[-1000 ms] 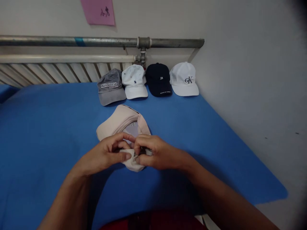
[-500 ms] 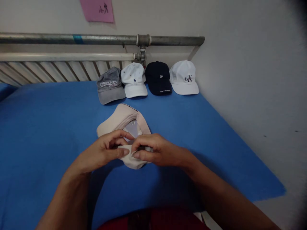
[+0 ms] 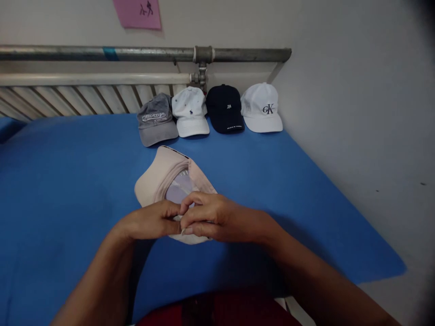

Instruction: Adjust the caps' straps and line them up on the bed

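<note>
A pale pinkish-beige baseball cap (image 3: 163, 170) lies tilted on the blue surface, its inside facing me and its brim pointing to the far left. My left hand (image 3: 154, 219) grips the cap's near edge between thumb and fingers. Close against it, my right hand (image 3: 212, 217) pinches the same edge, where a small end of strap or fabric shows at the thumb. The fingertips of both hands meet at the back of the cap and partly hide what they hold there.
Behind stand a grey cap (image 3: 158, 122), a white cap with a small dark logo (image 3: 190, 111), a black cap (image 3: 224, 108) and a white CK cap (image 3: 261, 108). A radiator (image 3: 84, 99) and metal pipe (image 3: 149, 54) run along the wall. The blue surface (image 3: 68, 190) meets the wall at right.
My left fingers have drawn in and down to meet the right hand at the cap's near edge. The cap has turned slightly, its brim shifting left, and more of its inside shows.
</note>
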Motion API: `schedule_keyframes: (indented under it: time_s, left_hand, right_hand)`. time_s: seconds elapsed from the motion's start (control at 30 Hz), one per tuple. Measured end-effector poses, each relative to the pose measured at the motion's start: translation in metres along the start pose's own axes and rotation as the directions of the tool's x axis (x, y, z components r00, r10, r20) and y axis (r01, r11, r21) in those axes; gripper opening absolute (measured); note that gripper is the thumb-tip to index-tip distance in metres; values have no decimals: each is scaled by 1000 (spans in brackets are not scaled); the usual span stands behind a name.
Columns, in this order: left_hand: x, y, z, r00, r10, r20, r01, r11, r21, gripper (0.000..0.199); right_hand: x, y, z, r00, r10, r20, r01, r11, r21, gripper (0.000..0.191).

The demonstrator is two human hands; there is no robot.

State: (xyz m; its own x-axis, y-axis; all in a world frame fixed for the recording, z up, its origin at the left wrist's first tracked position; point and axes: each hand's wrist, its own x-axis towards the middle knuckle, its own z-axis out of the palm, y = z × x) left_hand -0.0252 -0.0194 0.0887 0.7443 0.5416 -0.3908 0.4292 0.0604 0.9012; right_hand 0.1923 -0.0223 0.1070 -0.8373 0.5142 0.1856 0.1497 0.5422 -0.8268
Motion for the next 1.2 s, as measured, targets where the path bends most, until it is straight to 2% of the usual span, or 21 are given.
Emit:
schedule_keyframes:
  time_s: [0.1,0.3,0.43,0.57,0.7,0.9,1.07,1.2]
  left_hand:
    - [3,-1,2,1000,18,-13,-19,994,-108,9]
    - [3,2,1,986,32,-163,-87,936,-340,12]
    - [4,3,1,945,-3,-328,-174,842,-510,16]
    - [5,4,4,911,-72,-406,-220,747,-627,25]
    - [7,8,7,888,-109,-446,-250,700,-669,31]
    - [8,15,10,871,-141,-471,-242,712,-660,33]
    - [8,16,10,879,-130,-459,-244,704,-667,34]
    - [9,16,11,884,-129,-449,-245,690,-681,34]
  right_hand:
    - [-1,-1,-3,1000,-2,11,2,999,-39,12]
    - [-3,-1,-13,1000,-23,-2,23,1000,-20,14]
    - [-4,5,-16,994,-38,-102,37,999,-18,13]
    - [-2,13,-12,973,-54,-224,60,998,20,8]
    - [0,16,-7,948,-24,-318,43,998,53,6]
    - [2,16,-3,912,-35,-409,37,999,-2,13]
    - [3,16,2,889,-77,-452,39,995,-93,14]
    - [1,13,2,897,-76,-435,20,991,-131,15]
